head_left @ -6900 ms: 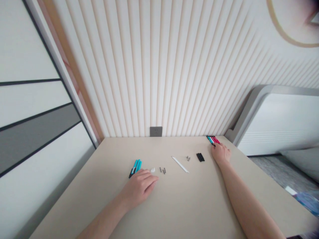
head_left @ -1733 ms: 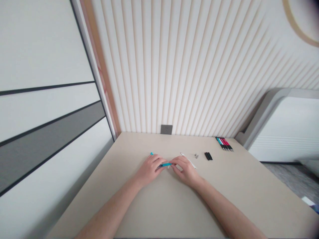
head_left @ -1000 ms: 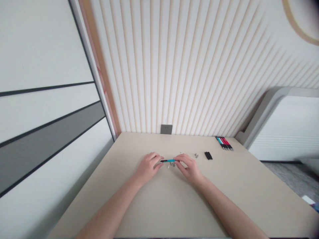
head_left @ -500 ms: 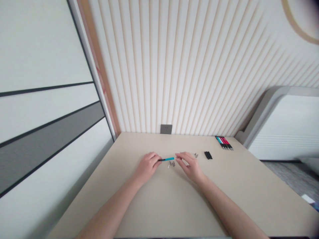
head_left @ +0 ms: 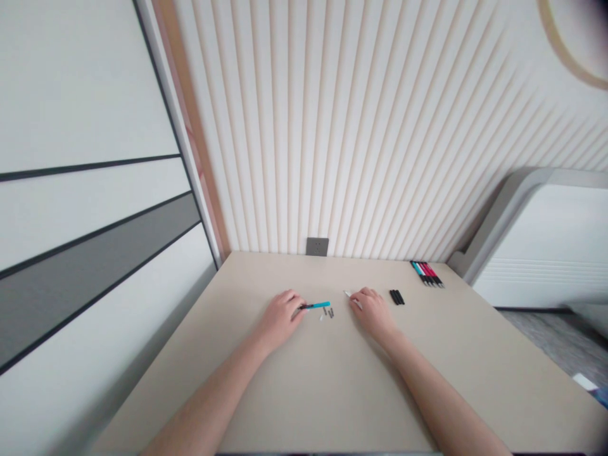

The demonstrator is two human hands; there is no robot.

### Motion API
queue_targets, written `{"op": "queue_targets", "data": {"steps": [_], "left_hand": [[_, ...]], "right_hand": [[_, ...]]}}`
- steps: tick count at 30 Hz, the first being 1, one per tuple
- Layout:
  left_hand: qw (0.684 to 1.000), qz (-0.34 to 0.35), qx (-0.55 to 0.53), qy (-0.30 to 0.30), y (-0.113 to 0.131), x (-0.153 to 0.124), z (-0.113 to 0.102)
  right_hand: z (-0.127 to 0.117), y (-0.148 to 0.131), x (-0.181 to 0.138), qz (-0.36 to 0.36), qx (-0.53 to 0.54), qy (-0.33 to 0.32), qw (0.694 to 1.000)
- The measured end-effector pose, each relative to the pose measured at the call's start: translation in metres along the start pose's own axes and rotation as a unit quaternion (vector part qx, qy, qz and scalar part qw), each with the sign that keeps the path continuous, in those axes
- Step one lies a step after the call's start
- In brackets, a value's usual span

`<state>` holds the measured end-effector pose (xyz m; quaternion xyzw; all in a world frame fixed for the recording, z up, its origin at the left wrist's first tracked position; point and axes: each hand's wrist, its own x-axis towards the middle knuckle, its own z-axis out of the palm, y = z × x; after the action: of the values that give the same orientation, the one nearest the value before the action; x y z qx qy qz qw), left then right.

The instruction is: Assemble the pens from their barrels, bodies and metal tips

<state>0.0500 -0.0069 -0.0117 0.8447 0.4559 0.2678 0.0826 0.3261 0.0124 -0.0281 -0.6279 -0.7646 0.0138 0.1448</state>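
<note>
My left hand [head_left: 284, 315] is closed on the black end of a blue pen barrel [head_left: 320, 304], which points right, just above the table. My right hand [head_left: 373, 309] pinches a thin white rod [head_left: 352, 299] that looks like a pen refill. Its tip slants up and left, apart from the barrel. Between the hands lie several small grey springs or metal parts [head_left: 331, 312], too small to name surely. A small white piece [head_left: 321, 318] is just below them.
Black tube-shaped pieces [head_left: 397, 297] lie side by side right of my right hand. A row of pens [head_left: 427, 273] in blue, white and red lies at the back right of the beige table [head_left: 304, 392]. A dark socket [head_left: 317, 246] sits on the ribbed wall [head_left: 304, 126].
My right hand has moved right, away from the barrel's end, and now shows a thin white rod in its fingers. The grey metal pieces beside it no longer show. The left hand has barely moved.
</note>
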Motion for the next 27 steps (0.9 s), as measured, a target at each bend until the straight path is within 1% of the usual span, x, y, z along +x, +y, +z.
{"op": "queue_targets", "data": {"steps": [8,12,16,22,27], "left_hand": [[1.000,-0.005,0.009,-0.011,0.0014,0.0015,-0.0028],[1.000,-0.001,0.008,-0.012,0.0013,0.0013,-0.0031],[1.000,0.003,0.007,-0.011,0.0005,0.0012,-0.0022],[1.000,0.009,0.008,-0.012,-0.0014,0.0009,-0.0003],[1.000,0.011,0.010,-0.015,-0.0005,0.0006,-0.0005]], "right_hand": [[-0.0046,-0.0029,-0.0001,0.010,-0.002,-0.015,1.000],[-0.0077,-0.0065,-0.0009,-0.011,0.001,-0.029,1.000],[-0.0072,-0.0083,-0.0018,-0.036,0.006,-0.017,0.999],[-0.0035,-0.0062,-0.0017,-0.036,0.006,-0.006,0.999],[-0.0023,-0.0038,0.0006,-0.041,-0.032,-0.005,0.999]]}}
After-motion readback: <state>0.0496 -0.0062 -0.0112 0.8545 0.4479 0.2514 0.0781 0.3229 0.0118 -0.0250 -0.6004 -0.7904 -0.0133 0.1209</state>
